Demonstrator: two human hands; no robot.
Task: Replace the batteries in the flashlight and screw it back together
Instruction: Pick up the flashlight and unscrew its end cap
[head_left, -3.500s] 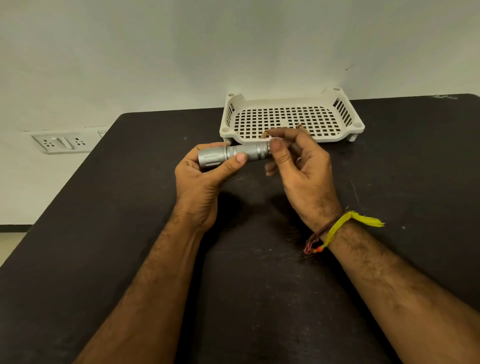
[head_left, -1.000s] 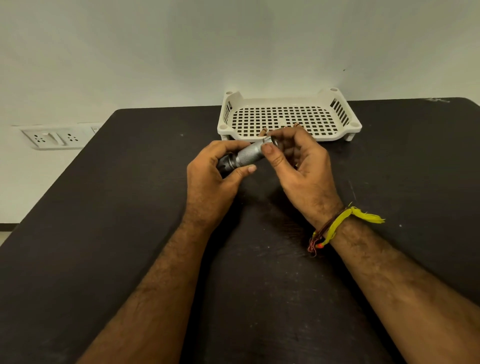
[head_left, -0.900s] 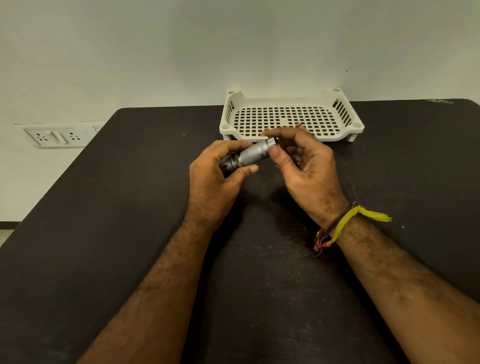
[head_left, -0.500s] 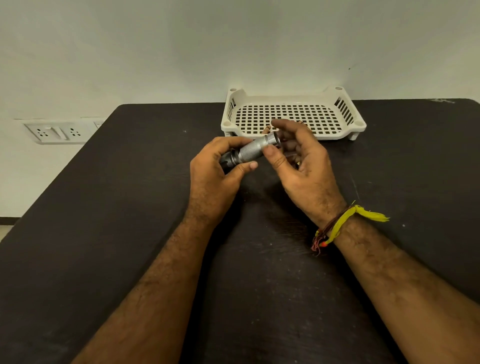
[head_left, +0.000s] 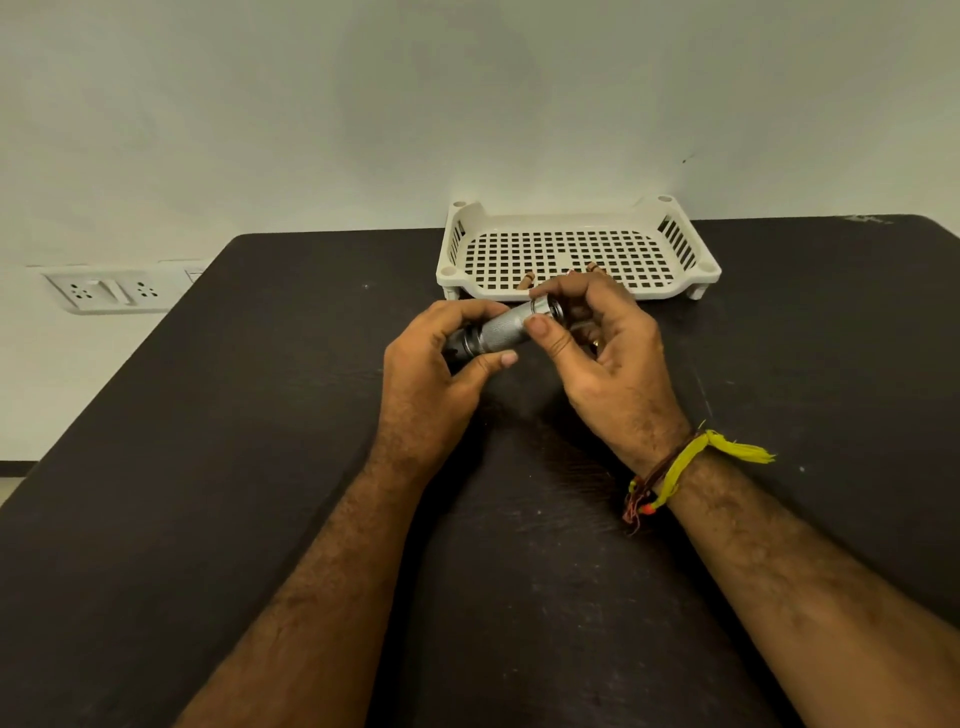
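- Leftmost, a white wall socket plate (head_left: 106, 295) sits on the pale wall beyond the left edge of a dark table (head_left: 218, 467).
- Next, the left hand (head_left: 434, 387) is raised above the middle of the table, its fingers curled over and its thumb pressed under the lower left end of a flashlight (head_left: 506, 330).
- Between the two hands, the flashlight is held clear of the table, tilted so that its left end sits lower and nearer the person and its right end higher and farther away.
- Its body is a silver metal cylinder with a finely knurled grip; a darker ringed section shows at the left end, partly hidden inside the left hand, and the right end shows a round open rim.
- To the right, the right hand (head_left: 605, 364) pinches that open end, thumb on the near side and fingers curled over the far side.
- On the right wrist is a bracelet (head_left: 675, 470) of yellow and reddish thread.
- Behind the hands, a cream perforated plastic tray (head_left: 675, 236) stands at the table's far edge against the wall.
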